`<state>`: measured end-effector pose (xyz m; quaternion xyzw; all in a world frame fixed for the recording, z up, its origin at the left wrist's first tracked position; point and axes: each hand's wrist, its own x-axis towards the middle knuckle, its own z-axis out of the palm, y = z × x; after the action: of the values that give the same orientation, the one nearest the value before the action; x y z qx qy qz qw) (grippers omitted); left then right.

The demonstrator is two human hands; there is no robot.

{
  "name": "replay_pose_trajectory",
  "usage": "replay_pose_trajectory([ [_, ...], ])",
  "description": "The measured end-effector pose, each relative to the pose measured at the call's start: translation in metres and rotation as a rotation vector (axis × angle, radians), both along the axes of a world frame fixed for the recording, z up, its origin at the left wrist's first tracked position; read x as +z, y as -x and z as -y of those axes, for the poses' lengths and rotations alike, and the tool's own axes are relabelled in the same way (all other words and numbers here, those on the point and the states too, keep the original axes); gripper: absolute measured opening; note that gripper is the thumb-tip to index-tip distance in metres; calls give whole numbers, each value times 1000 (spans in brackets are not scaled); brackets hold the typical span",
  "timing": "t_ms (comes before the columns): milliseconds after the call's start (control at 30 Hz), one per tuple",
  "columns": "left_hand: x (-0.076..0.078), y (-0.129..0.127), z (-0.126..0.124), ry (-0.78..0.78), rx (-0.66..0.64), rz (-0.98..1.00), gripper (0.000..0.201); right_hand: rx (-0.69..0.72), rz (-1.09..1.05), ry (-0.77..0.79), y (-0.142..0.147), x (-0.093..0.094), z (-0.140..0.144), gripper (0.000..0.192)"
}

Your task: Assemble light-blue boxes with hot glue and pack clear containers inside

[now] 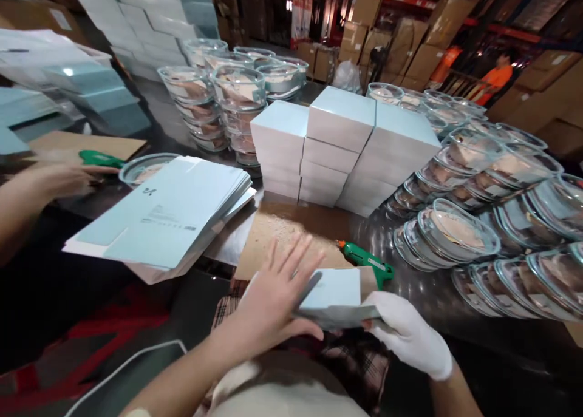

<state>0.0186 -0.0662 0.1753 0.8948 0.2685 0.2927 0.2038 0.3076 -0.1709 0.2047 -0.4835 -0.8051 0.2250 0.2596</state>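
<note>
Pale-blue carton [334, 295], print unreadable, is pinched by the gloved right hand [410, 335] and pressed under the spread left hand [277, 298].

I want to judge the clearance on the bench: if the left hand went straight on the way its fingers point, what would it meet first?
Probably the brown cardboard sheet just beyond the fingers of the left hand, then the stack of pale blue boxes behind it. Depth is hard to judge, so the height above the sheet is unclear.
</note>
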Motion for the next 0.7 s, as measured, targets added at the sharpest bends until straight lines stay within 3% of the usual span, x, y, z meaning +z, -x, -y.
replay_pose_trajectory([
  [67, 5, -1, 0, 169, -140, -126, 99, 49, 49, -39, -21, 13, -11, 30],
  [100, 1, 1, 2, 271, -151, -134, 95, -5, 79, -86, -39, 19, -16, 26],
  [200, -20, 12, 7, 516, -4, -6, 91, -419, 299, -318, -124, 44, -35, 45],
  [267, -36, 21, 12, 596, 103, 146, 91, -666, 582, -297, -183, 60, -51, 78],
  [300, -42, 24, 14, 617, 135, 220, 91, -716, 656, -201, -206, 66, -59, 94],
  [367, -50, 25, 17, 640, 175, 340, 92, -700, 737, 13, -236, 71, -75, 104],
  [433, -55, 21, 20, 659, 218, 414, 94, -640, 739, 134, -246, 69, -86, 96],
  [500, -59, 16, 22, 693, 267, 464, 94, -657, 724, 136, -247, 64, -91, 86],
  [700, -73, 20, 28, 759, 334, 588, 100, -895, 760, 6, -242, 45, -69, 81],
])
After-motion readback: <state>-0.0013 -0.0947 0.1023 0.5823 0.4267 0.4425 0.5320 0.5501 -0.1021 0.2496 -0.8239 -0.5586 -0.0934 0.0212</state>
